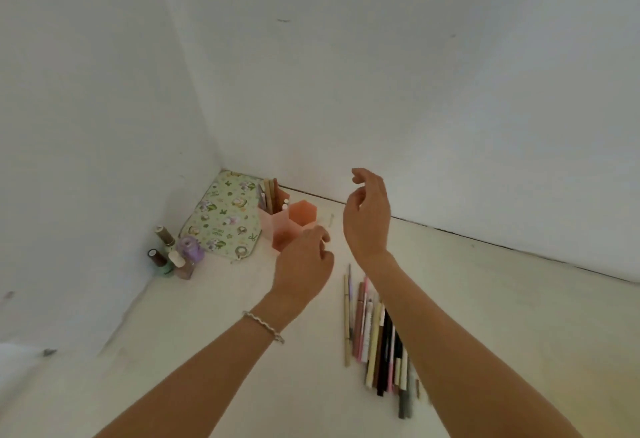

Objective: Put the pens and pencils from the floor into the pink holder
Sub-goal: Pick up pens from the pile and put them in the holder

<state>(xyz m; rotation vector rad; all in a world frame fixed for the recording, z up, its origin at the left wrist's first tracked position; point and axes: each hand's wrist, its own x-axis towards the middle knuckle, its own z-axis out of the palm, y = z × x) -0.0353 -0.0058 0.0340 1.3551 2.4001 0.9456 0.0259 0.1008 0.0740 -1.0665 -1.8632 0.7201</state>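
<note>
Near the corner, left hand (pixel 302 266) and right hand (pixel 367 217) hover loose-fingered, empty; best pinch the pens (pixel 375 333) mid-shaft, then slide them upright into the pink holder (pixel 280 233).

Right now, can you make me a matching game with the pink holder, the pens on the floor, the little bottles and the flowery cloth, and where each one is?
Things
1. pink holder
2. loose pens and pencils
3. little bottles
4. flowery cloth

Places
A. lying flat, tucked into the room's corner
B. standing in a cluster left of the cloth
C. lying side by side on the open floor
D. standing right of the cloth, a few pens sticking out

Pairs: 1-D, 2-C, 3-B, 4-A
</note>
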